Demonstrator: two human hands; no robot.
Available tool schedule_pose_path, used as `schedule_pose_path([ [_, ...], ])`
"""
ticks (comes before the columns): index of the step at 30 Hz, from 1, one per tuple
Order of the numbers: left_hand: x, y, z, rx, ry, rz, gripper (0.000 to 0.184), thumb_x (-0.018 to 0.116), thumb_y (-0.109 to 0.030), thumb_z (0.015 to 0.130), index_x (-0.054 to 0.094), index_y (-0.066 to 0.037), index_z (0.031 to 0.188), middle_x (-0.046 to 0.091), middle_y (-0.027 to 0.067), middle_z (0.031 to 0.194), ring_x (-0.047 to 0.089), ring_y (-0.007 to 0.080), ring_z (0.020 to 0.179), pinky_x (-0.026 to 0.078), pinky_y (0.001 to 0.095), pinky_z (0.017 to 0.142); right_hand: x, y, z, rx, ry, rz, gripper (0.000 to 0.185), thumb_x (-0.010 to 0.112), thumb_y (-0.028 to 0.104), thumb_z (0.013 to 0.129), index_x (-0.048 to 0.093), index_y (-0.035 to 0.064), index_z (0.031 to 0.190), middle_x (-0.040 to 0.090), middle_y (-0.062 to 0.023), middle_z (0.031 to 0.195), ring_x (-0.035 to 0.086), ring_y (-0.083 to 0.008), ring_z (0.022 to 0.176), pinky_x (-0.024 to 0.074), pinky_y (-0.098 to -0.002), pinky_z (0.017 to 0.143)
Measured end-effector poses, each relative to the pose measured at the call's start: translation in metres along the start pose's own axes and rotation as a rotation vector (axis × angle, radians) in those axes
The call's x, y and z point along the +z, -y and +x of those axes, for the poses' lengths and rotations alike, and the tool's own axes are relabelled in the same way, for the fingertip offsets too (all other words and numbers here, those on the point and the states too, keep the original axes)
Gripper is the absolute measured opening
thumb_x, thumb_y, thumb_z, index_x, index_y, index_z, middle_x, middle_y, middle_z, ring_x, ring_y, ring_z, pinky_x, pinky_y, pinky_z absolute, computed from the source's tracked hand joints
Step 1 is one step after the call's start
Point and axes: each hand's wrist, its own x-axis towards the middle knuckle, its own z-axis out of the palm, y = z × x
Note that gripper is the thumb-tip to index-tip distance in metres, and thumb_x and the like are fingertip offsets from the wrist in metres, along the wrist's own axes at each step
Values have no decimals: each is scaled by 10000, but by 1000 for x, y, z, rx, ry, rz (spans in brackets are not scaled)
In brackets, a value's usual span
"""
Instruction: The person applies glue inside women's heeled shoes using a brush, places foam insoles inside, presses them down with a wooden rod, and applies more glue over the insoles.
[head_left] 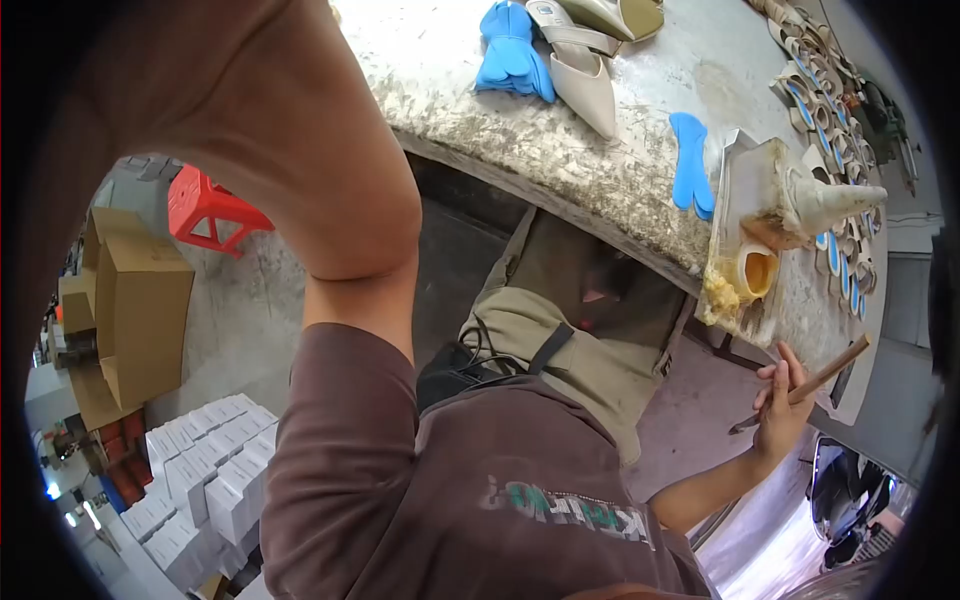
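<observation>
My right hand (783, 405), right of my body and beside the bench corner, has its fingers wrapped round a thin wooden-handled stick (838, 368), perhaps a brush, with a dark far end. Just above that hand on the bench is a glue-crusted container (780, 190) with a cone-shaped spout. Its round opening (758, 270) holds yellowish glue. A blue insole piece (690, 165) lies left of the container. Farther left are a bundle of blue insole pieces (512, 55) and a beige pointed shoe (583, 85). My left arm (340, 180) is raised close to the camera; its hand is out of view.
The worn bench (560, 150) runs across the front. Rows of shoes (825, 110) with blue insoles line its far right. Left on the floor are a red stool (210, 210), a cardboard box (145, 300) and stacked white boxes (210, 460). A motorbike (850, 490) stands at lower right.
</observation>
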Motion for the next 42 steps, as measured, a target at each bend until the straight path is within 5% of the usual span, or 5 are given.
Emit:
schedule_pose_path([
  [21,-70,-28,-115,427,-100,-27,405,451,-341,992,613,-21,802,631,97,707,593,265,667,467,402,671,-6,-9,-44,-69,-16,196,327,528,141,1003,570,-44,1269,609,-68,767,442,-27,463,285,-145,405],
  [25,54,82,-390,-1427,880,-520,764,347,-732,912,673,-41,932,694,92,873,658,268,903,517,396,835,-1,-5,-39,-50,77,66,341,520,143,1007,554,-48,1288,608,-70,776,416,-17,465,265,-148,388],
  [31,56,-3,-522,-1802,334,-1505,760,474,-659,913,498,-63,1384,539,73,1376,496,184,1254,391,376,1063,31,30,3,-158,319,11,385,480,160,1025,494,-52,1346,589,-66,813,388,-11,492,287,-136,427],
  [36,18,-18,-506,-1132,-106,-1832,428,686,-398,891,579,-50,1116,601,122,1267,585,175,1140,472,293,967,79,84,-5,-335,484,-42,404,482,159,1024,466,-63,1362,578,-46,830,362,-3,510,271,-135,434],
  [42,-15,2,-442,-713,440,-1642,307,670,-344,919,498,-90,919,625,11,952,569,54,859,434,186,755,102,83,-19,-347,539,-92,405,510,149,1010,479,-95,1331,583,-71,815,360,-5,489,270,-142,419],
])
